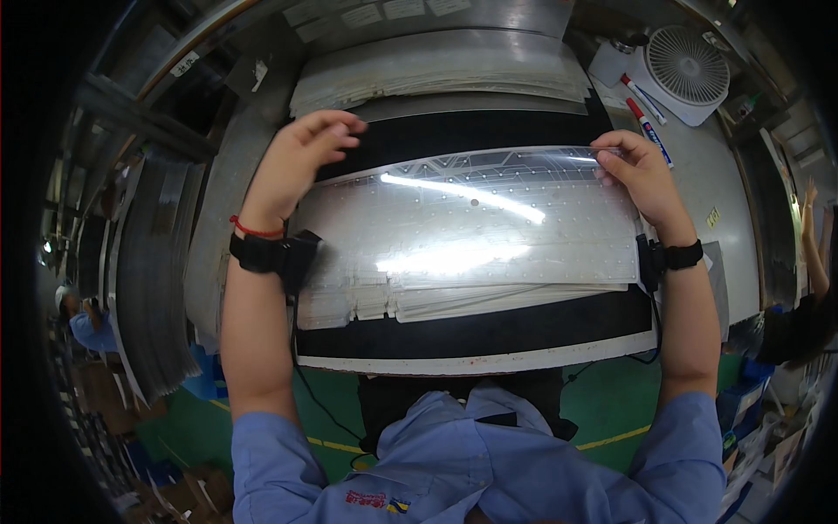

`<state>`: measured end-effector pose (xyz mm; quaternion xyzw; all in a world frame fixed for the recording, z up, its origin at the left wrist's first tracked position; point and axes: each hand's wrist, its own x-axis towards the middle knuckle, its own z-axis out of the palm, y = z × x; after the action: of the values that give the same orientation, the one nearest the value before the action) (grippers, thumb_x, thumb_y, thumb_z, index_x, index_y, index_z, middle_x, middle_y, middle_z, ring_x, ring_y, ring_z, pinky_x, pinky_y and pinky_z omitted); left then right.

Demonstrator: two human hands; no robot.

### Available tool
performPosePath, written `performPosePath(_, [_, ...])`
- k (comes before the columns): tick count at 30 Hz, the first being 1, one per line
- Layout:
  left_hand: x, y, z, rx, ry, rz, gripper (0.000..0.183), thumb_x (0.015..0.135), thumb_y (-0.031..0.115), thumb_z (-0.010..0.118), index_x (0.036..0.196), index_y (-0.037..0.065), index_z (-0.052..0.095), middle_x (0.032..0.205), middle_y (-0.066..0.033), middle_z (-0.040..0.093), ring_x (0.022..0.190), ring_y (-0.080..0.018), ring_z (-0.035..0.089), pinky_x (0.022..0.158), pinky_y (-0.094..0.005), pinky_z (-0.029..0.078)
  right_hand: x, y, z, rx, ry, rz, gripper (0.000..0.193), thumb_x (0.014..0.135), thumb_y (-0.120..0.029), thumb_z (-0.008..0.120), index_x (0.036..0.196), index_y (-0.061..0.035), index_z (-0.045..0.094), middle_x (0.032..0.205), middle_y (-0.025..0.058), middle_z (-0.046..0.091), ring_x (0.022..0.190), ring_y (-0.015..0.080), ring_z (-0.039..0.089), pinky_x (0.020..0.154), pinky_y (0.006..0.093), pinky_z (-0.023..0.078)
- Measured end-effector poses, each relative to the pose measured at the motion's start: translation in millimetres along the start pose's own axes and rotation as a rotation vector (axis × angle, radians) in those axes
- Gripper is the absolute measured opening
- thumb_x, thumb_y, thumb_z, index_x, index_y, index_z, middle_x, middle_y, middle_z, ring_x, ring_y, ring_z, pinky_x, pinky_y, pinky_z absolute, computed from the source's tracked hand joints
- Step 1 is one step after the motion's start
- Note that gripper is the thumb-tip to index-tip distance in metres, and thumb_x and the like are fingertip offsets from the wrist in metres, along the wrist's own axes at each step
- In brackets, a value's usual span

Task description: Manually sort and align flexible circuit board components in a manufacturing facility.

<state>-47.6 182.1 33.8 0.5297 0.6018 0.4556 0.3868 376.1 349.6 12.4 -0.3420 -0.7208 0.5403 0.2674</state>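
Blue shirt (489, 472) and both forearms filled the lower field, each wrist carrying a black band. The left hand (301, 162) and right hand (637, 170) held a clear film sheet (471, 218), printed with fine traces and dots, up by its far corners above a black mat (489, 327). Left fingers were curled together over the sheet's far left corner; whether they pinched it could not be told. Right fingertips pinched the far right corner, thumb beneath. A stack (375, 301) of similar sheets lay on the mat under the held sheet's near edge. Beyond the mat lay a second pile (436, 70) of films. A white fan (690, 65) and two markers (646, 109) lay right of and beyond the mat. Green floor (602, 402) showed nearer than the mat.
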Motion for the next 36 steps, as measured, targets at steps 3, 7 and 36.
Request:
performPosePath(3, [-17.0, 13.7, 41.4, 0.279, -0.138, 0.122, 0.039, 0.094, 0.013, 0.063, 0.131, 0.003, 0.058, 0.126, -0.0119, 0.062, 0.115, -0.0200, 0.060, 0.100, -0.0326, 0.047, 0.6, -1.3, 4.1, 0.072, -0.006, -0.029, 0.019, 0.094, -0.007, 0.064, 0.113, -0.0026, 0.065, 0.095, 0.0027, 0.066, 0.080, 0.0083, 0.063, 0.070, 0.0204, 0.051])
performPosePath(7, [-18.4, 14.7, 74.6, 0.431, -0.172, 0.174, 0.052, 0.081, 0.014, 0.073, 0.129, 0.001, 0.059, 0.119, -0.0157, 0.064, 0.113, -0.0225, 0.061, 0.100, -0.0339, 0.047, -4.5, -8.9, 9.0, 0.053, -0.061, -0.048, 0.020, 0.094, -0.007, 0.064, 0.114, -0.0031, 0.065, 0.099, 0.0037, 0.067, 0.083, 0.0097, 0.066, 0.071, 0.0209, 0.053])
performPosePath(36, [-9.3, 7.8, 83.9, 0.314, -0.202, 0.037, 0.026, 0.081, 0.004, 0.066, 0.106, -0.001, 0.060, 0.091, -0.0036, 0.064, 0.085, -0.0097, 0.061, 0.079, -0.0240, 0.050, -4.3, -10.2, 10.8, 0.034, -0.080, -0.087, 0.024, 0.092, -0.011, 0.068, 0.115, -0.0025, 0.067, 0.105, 0.0035, 0.066, 0.088, 0.0084, 0.064, 0.075, 0.0233, 0.056])
